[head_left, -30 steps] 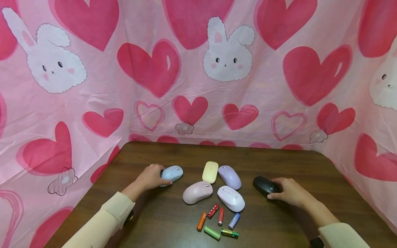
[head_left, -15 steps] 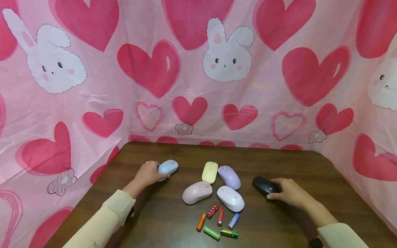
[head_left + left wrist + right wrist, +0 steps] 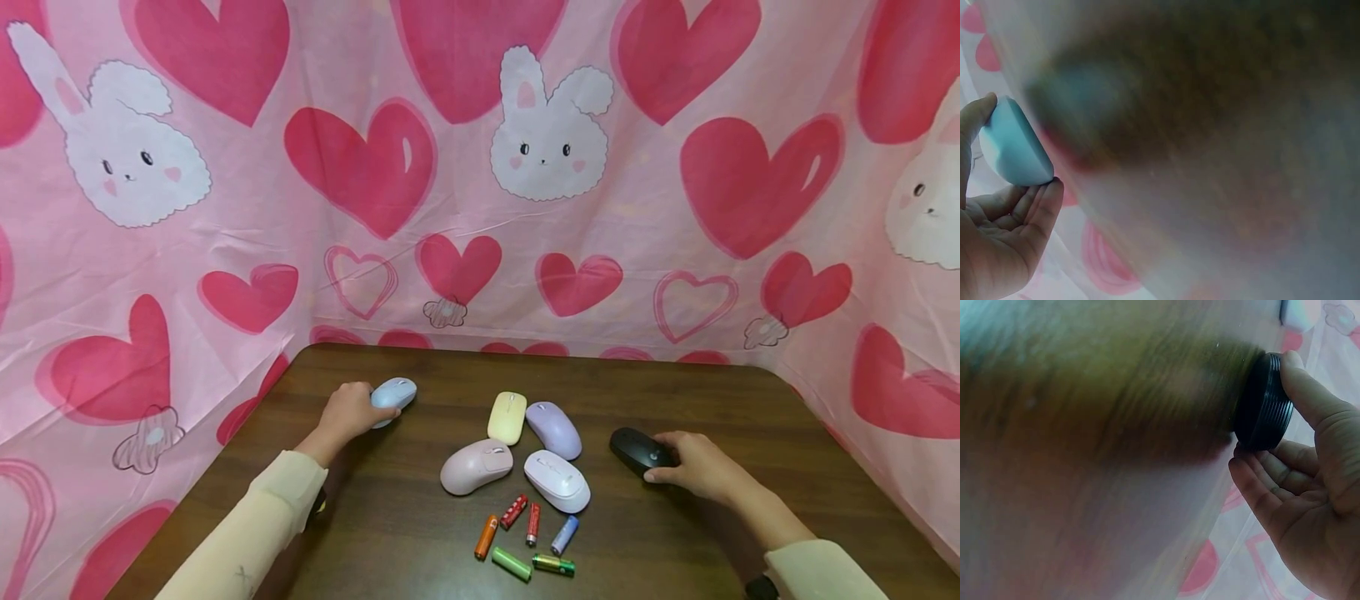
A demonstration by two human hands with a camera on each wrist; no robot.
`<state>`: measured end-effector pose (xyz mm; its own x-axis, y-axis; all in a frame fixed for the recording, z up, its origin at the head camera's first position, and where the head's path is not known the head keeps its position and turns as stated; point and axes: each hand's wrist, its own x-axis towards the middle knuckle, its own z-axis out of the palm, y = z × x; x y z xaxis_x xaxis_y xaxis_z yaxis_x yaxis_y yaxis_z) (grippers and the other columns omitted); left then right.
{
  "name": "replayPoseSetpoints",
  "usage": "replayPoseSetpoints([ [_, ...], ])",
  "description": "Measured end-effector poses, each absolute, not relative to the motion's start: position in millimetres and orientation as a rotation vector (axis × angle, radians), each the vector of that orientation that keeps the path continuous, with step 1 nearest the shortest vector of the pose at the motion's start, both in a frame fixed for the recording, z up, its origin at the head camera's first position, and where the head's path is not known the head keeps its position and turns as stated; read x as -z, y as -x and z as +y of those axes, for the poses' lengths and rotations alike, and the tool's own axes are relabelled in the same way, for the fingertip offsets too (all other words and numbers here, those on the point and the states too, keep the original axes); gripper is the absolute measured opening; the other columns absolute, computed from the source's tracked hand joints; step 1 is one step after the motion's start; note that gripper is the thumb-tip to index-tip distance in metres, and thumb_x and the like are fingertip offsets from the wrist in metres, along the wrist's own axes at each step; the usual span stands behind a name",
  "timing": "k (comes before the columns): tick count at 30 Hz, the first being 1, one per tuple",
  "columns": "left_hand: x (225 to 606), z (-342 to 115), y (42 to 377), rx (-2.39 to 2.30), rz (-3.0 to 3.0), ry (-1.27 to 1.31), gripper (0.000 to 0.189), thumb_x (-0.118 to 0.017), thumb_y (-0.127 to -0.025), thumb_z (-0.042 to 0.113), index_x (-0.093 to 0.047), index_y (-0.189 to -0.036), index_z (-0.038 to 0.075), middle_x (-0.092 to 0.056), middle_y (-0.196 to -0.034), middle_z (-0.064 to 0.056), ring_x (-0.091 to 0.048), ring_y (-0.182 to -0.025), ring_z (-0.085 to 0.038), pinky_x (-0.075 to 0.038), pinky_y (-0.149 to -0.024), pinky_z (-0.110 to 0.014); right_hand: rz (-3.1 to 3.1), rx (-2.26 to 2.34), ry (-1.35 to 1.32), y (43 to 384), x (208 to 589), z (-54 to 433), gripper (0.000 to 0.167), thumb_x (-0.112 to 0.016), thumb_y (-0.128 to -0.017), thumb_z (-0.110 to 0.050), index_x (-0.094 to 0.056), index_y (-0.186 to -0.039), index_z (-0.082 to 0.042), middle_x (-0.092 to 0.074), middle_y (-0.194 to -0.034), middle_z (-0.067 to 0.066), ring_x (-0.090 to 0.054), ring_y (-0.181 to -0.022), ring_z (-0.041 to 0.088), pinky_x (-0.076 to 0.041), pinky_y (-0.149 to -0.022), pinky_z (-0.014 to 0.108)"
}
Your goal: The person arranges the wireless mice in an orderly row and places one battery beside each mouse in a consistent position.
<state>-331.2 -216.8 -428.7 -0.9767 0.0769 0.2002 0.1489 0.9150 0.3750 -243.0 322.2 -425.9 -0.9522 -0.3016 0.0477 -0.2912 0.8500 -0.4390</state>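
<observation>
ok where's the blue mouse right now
In the head view, the blue mouse is gripped by the left hand, well left of the yellow mouse.

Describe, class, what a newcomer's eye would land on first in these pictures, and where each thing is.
Probably the pink backdrop, with its red hearts and white rabbits, behind the brown table. Next, the hands: the left hand grips a light blue mouse on the left, and the right hand holds a black mouse on the right. Between them lie four pastel mice, with six colourful batteries nearer the camera.
</observation>
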Motion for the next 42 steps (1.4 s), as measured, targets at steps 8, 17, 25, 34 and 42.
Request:
replayPoseSetpoints([
  [8,428.7,-219.8,334.8,0.608,-2.932,0.107,0.050,-0.082,-0.072,0.044,-0.064,-0.081,-0.002,-0.057,-0.068,-0.008,-0.049,-0.061,-0.023,-0.041,-0.055,-0.036,2.984,0.725,0.477,241.6,426.2,321.3,0.069,-0.082,-0.075,-0.037,-0.060,-0.116,0.013,-0.066,-0.107,0.022,-0.063,-0.094,0.029,-0.050,-0.079,0.047],
  [17,431.9,-219.3,340.8,0.596,-2.932,0.023,0.055,-0.082,-0.071,0.047,-0.063,-0.082,-0.004,-0.058,-0.069,-0.011,-0.050,-0.061,-0.026,-0.045,-0.057,-0.041,2.959,0.748,0.437,241.8,426.7,321.0,0.072,-0.082,-0.075,-0.039,-0.059,-0.118,0.013,-0.065,-0.109,0.022,-0.062,-0.095,0.029,-0.050,-0.080,0.048],
  [25,429.1,-216.0,341.8,0.598,-2.951,-0.017,0.057,-0.083,-0.070,0.047,-0.063,-0.083,-0.005,-0.059,-0.071,-0.013,-0.052,-0.063,-0.027,-0.047,-0.061,-0.043,2.959,0.745,0.444,242.7,426.0,322.3,0.071,-0.082,-0.075,-0.041,-0.059,-0.117,0.013,-0.065,-0.108,0.021,-0.062,-0.094,0.028,-0.050,-0.079,0.048],
  [34,425.2,-211.7,343.4,0.576,-2.984,-0.043,0.055,-0.082,-0.071,0.046,-0.062,-0.083,-0.004,-0.060,-0.074,-0.014,-0.054,-0.066,-0.029,-0.047,-0.062,-0.045,2.968,0.747,0.438,243.2,426.2,322.3,0.071,-0.083,-0.074,-0.039,-0.059,-0.117,0.012,-0.065,-0.108,0.021,-0.062,-0.092,0.027,-0.050,-0.077,0.047],
  [42,424.3,-209.9,344.6,0.578,-2.986,-0.053,0.057,-0.082,-0.071,0.046,-0.063,-0.087,-0.005,-0.061,-0.077,-0.015,-0.054,-0.066,-0.029,-0.048,-0.063,-0.046,2.966,0.759,0.445,242.4,427.1,321.6,0.071,-0.083,-0.075,-0.039,-0.060,-0.117,0.012,-0.065,-0.109,0.022,-0.062,-0.096,0.029,-0.049,-0.081,0.048],
])
